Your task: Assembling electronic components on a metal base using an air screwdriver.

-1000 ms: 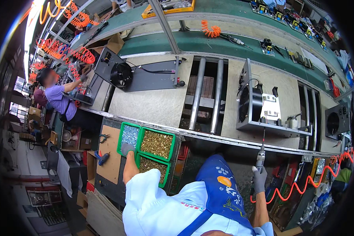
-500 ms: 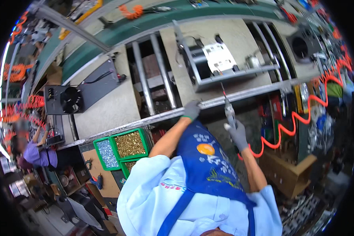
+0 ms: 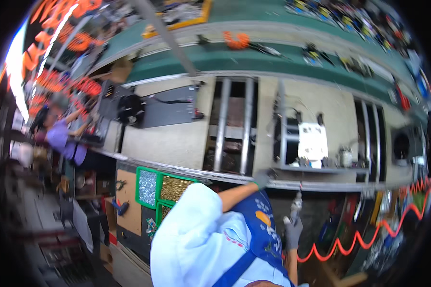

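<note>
My right hand (image 3: pixel 293 233), in a grey glove, is closed round a slim pneumatic screwdriver (image 3: pixel 296 204), its bit pointing away from me toward the bench edge. My left hand (image 3: pixel 262 180), also gloved, is at the metal rail (image 3: pixel 225 178) along the bench front; blur hides its fingers. Beyond the rail sits a grey metal chassis (image 3: pixel 323 170) with an upright side panel. Inside it are a white box-shaped unit (image 3: pixel 312 142) and a small round component (image 3: pixel 345 157). The screwdriver's tip is apart from the chassis.
Green bins hold silver screws (image 3: pixel 147 186) and brass-coloured screws (image 3: pixel 173 188). A grey panel with a black fan (image 3: pixel 130 109) lies at left. Bare rollers (image 3: pixel 223 124) cross the line. A coiled orange air hose (image 3: pixel 357 237) runs at right. A co-worker (image 3: pixel 62 136) is at far left.
The view has swung, so the bench and chassis appear lower and further right. My right hand keeps hold of the screwdriver. My left hand remains by the rail.
</note>
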Tool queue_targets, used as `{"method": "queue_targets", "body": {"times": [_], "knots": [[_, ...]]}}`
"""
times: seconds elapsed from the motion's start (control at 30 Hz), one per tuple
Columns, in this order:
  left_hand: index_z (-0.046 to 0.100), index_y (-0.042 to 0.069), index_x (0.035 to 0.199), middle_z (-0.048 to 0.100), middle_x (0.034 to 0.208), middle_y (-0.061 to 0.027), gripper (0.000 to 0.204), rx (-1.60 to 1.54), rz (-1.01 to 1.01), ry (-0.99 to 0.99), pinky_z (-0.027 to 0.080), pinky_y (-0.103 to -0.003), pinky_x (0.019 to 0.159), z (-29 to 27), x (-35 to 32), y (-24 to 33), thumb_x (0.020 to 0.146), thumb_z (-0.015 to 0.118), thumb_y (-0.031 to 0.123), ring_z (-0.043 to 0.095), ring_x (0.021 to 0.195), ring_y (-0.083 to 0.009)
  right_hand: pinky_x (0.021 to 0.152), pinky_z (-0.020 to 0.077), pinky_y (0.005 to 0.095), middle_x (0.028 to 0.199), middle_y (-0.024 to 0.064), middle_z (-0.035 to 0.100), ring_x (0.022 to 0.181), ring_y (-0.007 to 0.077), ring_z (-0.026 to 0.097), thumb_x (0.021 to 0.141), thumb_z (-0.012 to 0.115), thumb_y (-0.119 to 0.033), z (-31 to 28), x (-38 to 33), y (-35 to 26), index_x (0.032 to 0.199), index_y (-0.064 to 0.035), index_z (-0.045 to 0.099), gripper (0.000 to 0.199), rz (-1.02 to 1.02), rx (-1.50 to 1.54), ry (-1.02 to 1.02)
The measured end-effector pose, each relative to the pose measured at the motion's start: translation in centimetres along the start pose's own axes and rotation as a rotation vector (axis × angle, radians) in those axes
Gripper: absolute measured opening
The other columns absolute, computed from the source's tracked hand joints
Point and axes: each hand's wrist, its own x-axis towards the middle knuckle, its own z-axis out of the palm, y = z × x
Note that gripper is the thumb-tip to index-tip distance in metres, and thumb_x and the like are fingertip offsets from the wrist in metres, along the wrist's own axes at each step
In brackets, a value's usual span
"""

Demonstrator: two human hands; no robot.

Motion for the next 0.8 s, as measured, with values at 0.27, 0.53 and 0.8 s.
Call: {"method": "queue_targets", "body": {"times": [0.27,0.53,0.8], "knots": [[0.074,0.004,0.097,0.070,0.075,-0.0058,0.016,-0.224,-0.156,0.420,0.050,-0.031,0.056,-22.3,1.9,9.1,0.092,0.064,0.015,0.065,0.062,-0.0146,0.066,0.0492,0.0320,0.079,0.0048,0.066,0.070,0.0112,0.058,0.078,0.082,-0.023,0.2,-1.5,-0.7,0.093,-0.0014,0.066,0.031,0.021,-0.048,0.070],[0.064,0.000,0.115,0.072,0.101,-0.0130,0.024,-0.183,0.470,0.142,0.057,-0.032,0.080,-21.6,19.3,30.0,0.098,0.061,0.015,0.071,0.093,-0.0198,0.067,0.0505,0.0309,0.079,0.0055,0.069,0.071,0.0107,0.061,0.077,0.083,-0.025,0.5,-2.5,-3.9,0.099,-0.0007,0.067,0.037,0.145,-0.034,0.094],[0.065,0.000,0.110,0.071,0.104,-0.0217,0.034,-0.013,0.040,-0.539,0.053,-0.043,0.087,-5.8,28.6,31.5,0.095,0.056,0.029,0.069,0.096,-0.0329,0.068,0.0513,0.0308,0.079,0.0071,0.069,0.071,0.0122,0.064,0.075,0.085,-0.025,0.3,-3.0,-5.7,0.099,0.0004,0.066,0.040,0.167,-0.208,0.160]]}}
